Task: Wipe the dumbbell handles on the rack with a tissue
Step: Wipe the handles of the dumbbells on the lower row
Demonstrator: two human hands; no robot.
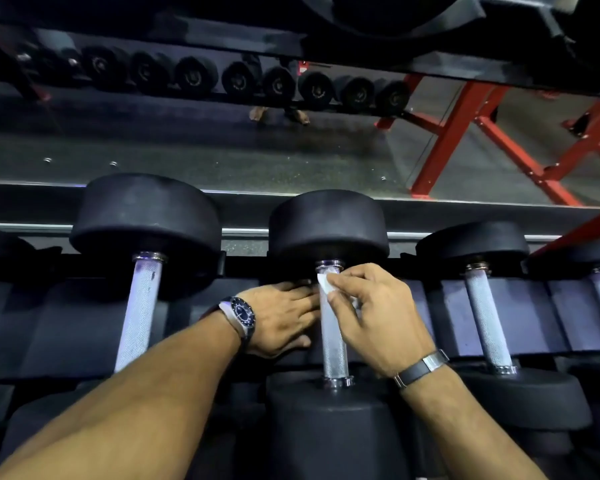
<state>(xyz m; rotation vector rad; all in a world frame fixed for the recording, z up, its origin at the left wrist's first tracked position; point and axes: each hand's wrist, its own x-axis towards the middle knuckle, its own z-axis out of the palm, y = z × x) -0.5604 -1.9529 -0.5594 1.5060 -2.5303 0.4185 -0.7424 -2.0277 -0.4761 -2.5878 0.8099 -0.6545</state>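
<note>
Head view, looking down at a dumbbell rack (66, 327). Your right hand (378, 317) pinches a small white tissue (327, 284) between thumb and fingertips and holds it against the upper end of the middle dumbbell's handle (333, 341), just below the collar where the handle meets the far weight head (328, 223). The grip of this hand is closed on the tissue; the tissue touches the metal.

Your left hand (281, 317) lies just left of the same handle, fingers straight and flat, their tips reaching toward the handle's upper part. The grip is open and holds nothing. Whether the fingertips touch the handle cannot be told, since they sit in shadow.

The middle dumbbell lies in its cradle with the handle running away from you, the near weight head (326, 431) at the bottom of the view. A second dumbbell (142, 299) lies to the left and a third (487, 317) to the right, each parallel to the middle one and apart from it.

You wear a dark-faced watch (241, 313) on the left wrist and a band (421, 367) on the right wrist. Beyond the rack, a mirror (187, 161) shows a row of dumbbells and a red frame (461, 133).
</note>
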